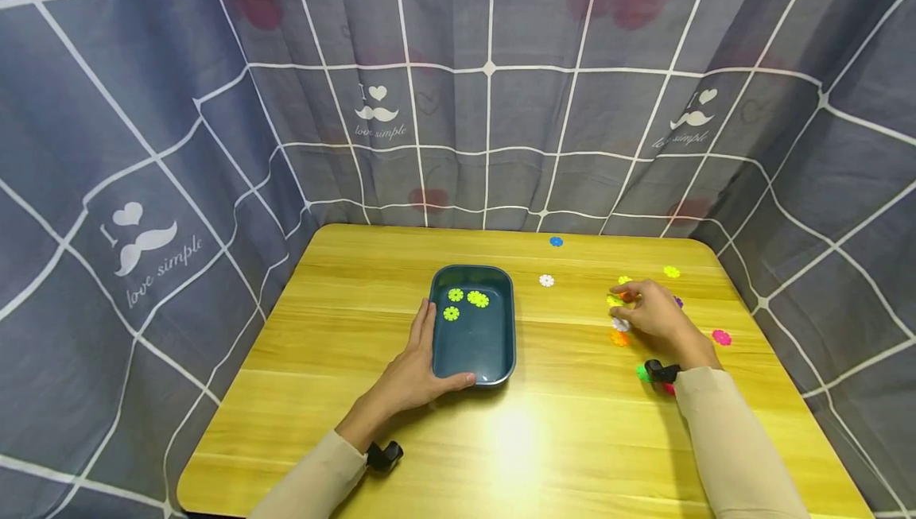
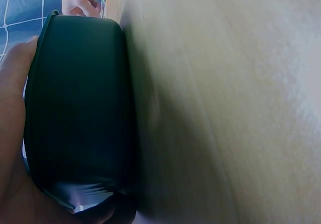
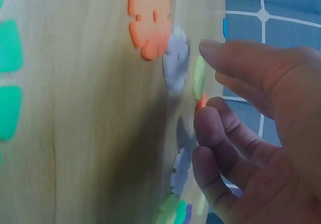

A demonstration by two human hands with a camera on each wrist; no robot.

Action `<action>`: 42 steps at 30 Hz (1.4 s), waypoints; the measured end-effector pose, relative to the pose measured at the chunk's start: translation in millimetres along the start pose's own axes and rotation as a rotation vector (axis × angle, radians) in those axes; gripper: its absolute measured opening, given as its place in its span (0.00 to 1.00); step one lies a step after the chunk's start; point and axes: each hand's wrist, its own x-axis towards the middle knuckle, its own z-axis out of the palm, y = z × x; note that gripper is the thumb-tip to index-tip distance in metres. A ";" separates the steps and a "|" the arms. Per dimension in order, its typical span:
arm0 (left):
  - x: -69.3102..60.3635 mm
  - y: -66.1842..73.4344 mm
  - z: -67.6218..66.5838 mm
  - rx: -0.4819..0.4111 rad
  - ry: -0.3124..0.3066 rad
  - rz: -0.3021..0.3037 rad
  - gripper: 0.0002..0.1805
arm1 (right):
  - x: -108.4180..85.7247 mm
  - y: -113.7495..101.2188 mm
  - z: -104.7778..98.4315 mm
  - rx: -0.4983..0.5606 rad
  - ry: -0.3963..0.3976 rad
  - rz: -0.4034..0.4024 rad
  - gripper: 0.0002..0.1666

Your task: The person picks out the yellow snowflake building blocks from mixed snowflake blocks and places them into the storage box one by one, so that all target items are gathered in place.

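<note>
A dark blue-green tray [image 1: 472, 352] lies on the table with several yellow-green flower-shaped plastic discs [image 1: 451, 313] inside. My left hand [image 1: 408, 372] holds its near left corner, thumb along the near end and fingers along the left side. Over the scattered discs at the right, my right hand [image 1: 654, 312] reaches with thumb and fingers apart. No disc shows in its grasp. Closest to its fingertips is a yellow disc [image 1: 613, 301]. Just nearer lie a pale grey disc [image 1: 619, 324] and an orange disc [image 3: 150, 20]. The palm partly hides other discs.
Farther back lie a blue disc [image 1: 556, 242], a white disc [image 1: 546, 280] and a yellow-green disc [image 1: 671, 272]. A pink disc [image 1: 721, 337] is right of my hand; a green disc [image 1: 643, 373] sits by the right wrist. A grey checked curtain [image 1: 451, 129] surrounds the table's back and sides.
</note>
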 end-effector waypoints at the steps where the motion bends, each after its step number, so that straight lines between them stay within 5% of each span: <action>1: -0.1 -0.4 0.4 -0.001 0.001 -0.001 0.84 | 0.3 0.9 0.3 0.000 0.000 -0.002 0.26; 42: 0.1 1.2 1.0 -0.006 0.004 -0.004 0.83 | 4.6 15.3 6.6 0.048 -0.012 0.052 0.17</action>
